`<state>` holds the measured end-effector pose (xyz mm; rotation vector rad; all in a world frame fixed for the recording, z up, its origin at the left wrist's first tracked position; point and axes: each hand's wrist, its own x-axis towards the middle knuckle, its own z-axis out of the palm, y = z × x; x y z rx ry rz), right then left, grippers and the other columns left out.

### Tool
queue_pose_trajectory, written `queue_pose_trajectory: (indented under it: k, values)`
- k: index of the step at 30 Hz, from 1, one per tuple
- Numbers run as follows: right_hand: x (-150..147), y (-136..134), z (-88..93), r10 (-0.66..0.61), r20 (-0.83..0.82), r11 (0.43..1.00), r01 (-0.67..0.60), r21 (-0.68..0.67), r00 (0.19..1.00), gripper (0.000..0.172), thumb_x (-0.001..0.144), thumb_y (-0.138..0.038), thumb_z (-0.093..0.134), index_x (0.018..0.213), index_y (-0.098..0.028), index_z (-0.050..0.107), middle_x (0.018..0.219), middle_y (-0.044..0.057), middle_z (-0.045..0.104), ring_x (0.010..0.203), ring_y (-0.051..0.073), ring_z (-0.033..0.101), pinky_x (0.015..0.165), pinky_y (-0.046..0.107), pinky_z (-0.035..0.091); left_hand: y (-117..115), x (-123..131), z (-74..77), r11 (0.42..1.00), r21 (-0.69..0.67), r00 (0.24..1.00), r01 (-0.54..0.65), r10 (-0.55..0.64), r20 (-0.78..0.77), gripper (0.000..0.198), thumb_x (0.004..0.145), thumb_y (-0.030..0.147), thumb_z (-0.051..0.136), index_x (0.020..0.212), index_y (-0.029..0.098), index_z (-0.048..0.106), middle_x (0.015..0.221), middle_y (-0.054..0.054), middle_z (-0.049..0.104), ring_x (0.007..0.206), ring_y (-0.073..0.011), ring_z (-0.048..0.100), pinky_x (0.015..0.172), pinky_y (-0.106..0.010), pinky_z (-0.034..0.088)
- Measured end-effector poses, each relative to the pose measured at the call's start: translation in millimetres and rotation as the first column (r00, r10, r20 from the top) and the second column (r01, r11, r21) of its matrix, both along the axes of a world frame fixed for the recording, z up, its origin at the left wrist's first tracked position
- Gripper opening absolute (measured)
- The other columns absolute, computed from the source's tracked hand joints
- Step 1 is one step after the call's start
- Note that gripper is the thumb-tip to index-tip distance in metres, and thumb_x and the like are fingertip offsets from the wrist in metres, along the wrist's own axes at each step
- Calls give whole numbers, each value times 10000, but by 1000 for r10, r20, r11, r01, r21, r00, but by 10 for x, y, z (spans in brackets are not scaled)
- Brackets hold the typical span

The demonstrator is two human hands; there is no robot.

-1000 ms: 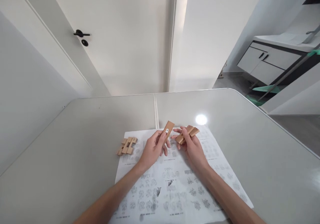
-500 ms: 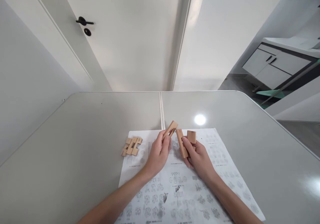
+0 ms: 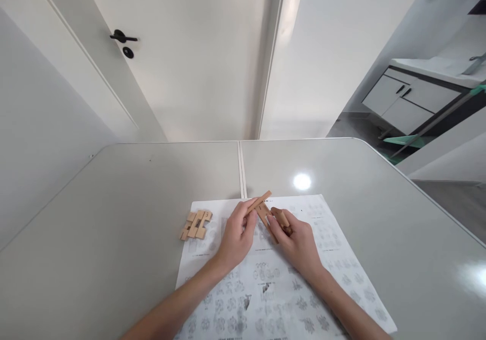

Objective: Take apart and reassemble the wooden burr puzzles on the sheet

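Observation:
My left hand point(image 3: 240, 228) is closed on a slim wooden puzzle piece point(image 3: 261, 201) that slants up to the right. Two wooden pieces are gripped by my right hand point(image 3: 298, 236): a long flat puzzle piece point(image 3: 265, 216) and a shorter wooden block point(image 3: 281, 217), partly hidden by the fingers. The tips of the left piece and the long right piece meet or overlap; contact is hard to tell. Both hands are above a printed instruction sheet point(image 3: 266, 294). Left of them, several notched wooden pieces point(image 3: 196, 224) lie together at the sheet's corner, one marked with a number.
The sheet lies on a grey table point(image 3: 125, 238) with a pale seam point(image 3: 242, 170) across it. Beyond the far edge stands a white door point(image 3: 197, 66) with a black handle point(image 3: 123, 37). At the right is a white sink cabinet point(image 3: 410, 94).
My hands have come closer together, bringing the left piece against or over the long right piece. Both pieces have turned. The camera view has shifted slightly.

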<state>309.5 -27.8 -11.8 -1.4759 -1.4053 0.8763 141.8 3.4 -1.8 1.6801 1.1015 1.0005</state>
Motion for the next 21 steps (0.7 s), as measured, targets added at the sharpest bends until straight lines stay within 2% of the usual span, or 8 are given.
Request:
queue_pose_trajectory:
  k: [3,9,12,15,18,21]
  values:
    - [12,-1,2,-12,11,1000,12,28,1000,424,986,-498,574,682,-249,413,543,-58,382,506,130,300,487,277,274,-6,0,-26,999,23,999,37,-36,-37,380,1089,373,439,1424,257,576,1204,-103,680,983,-218,648,824,-338,543]
    - [11,6,49,-6,-63,1000,4,-23,998,403,987,-535,566,717,-242,508,537,-58,402,496,128,311,480,276,276,-19,13,-44,998,56,998,23,-20,-51,381,1104,387,397,1418,260,574,1248,-103,691,1107,-246,652,952,-404,539]
    - [8,15,96,10,-177,995,-26,-91,984,397,985,-597,544,868,-227,630,551,-47,472,483,133,348,471,277,293,-12,15,-37,998,62,999,-27,30,-42,387,1104,408,394,1412,269,582,1287,-97,692,1179,-258,642,1013,-427,522]
    - [8,11,127,42,-244,990,-73,-117,969,427,981,-609,557,1098,-216,674,616,-10,641,484,146,428,487,284,335,7,9,-45,994,36,994,-104,105,-12,424,1092,460,401,1420,264,584,1220,-99,727,1178,-279,655,961,-421,551]
    - [5,-8,115,46,-234,994,-68,-85,971,394,967,-584,610,1133,-231,666,696,11,725,505,149,452,528,292,362,21,-2,-60,990,2,990,-139,139,-5,467,1086,490,391,1453,261,567,1093,-98,759,1097,-288,687,862,-410,579]
    - [0,-28,79,37,-224,997,-51,-58,974,380,962,-564,632,1136,-229,670,704,21,736,534,165,478,553,303,377,18,-11,-49,991,1,991,-132,132,-9,478,1091,479,379,1486,264,541,1080,-99,763,1057,-283,698,837,-407,582]
